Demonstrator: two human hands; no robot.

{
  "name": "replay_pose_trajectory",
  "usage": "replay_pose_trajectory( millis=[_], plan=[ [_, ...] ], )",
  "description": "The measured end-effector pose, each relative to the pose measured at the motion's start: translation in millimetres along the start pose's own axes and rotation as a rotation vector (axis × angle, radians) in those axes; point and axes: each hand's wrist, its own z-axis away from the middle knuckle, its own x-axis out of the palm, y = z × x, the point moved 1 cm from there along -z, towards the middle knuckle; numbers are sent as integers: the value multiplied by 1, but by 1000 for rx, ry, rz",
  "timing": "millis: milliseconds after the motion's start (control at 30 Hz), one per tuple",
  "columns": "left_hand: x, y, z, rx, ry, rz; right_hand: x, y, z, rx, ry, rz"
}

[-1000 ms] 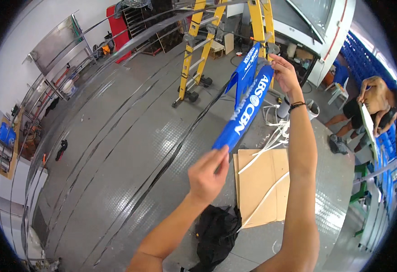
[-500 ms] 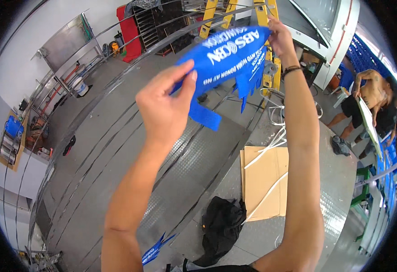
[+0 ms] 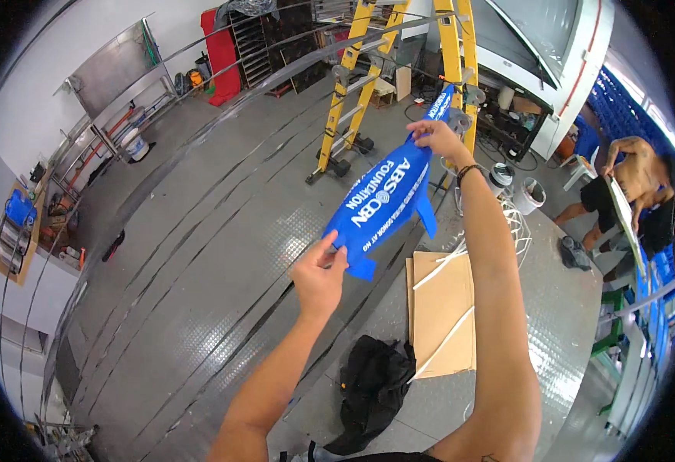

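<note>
A long piece of blue cloth [image 3: 377, 196] with white lettering is stretched slantwise between my two hands. Short blue strips hang from its lower edge. My left hand [image 3: 322, 273] pinches its near left end between thumb and fingers. At the far right end, my right hand [image 3: 439, 142] grips it with bent fingers. Beyond my right hand, a narrow lettered tail of the same blue cloth points up toward the yellow ladder. Whether that tail belongs to the same piece, I cannot tell.
Several dark strands [image 3: 175, 289] run across the view. Yellow ladders [image 3: 346, 100] stand ahead. Flat cardboard [image 3: 443, 316], white strips [image 3: 520, 231] and a crumpled black cloth [image 3: 376, 393] lie at right and near. Another person [image 3: 631, 173] holds a panel at far right, past a white bucket [image 3: 530, 195].
Both hands have lowered the blue cloth, and my left hand has shifted right. The lettered side now lies more fully in view. A lettered blue piece by my left arm has gone from sight.
</note>
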Motion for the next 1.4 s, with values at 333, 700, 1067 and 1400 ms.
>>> replay_pose_trajectory(
  millis=[333, 700, 1067, 1400],
  plan=[
    [18, -48, 29, -35, 57, -92, 13, 48, -13, 118, 119, -58],
    [41, -40, -11, 594, 84, -318, 5, 45, -52, -31, 282, -219],
    [47, -74, 21, 298, -190, -450, 11, 87, -45, 46, 211, 269],
    [42, -48, 4, 256, -159, -145, 7, 70, -64, 85, 226, 247]
  ],
)
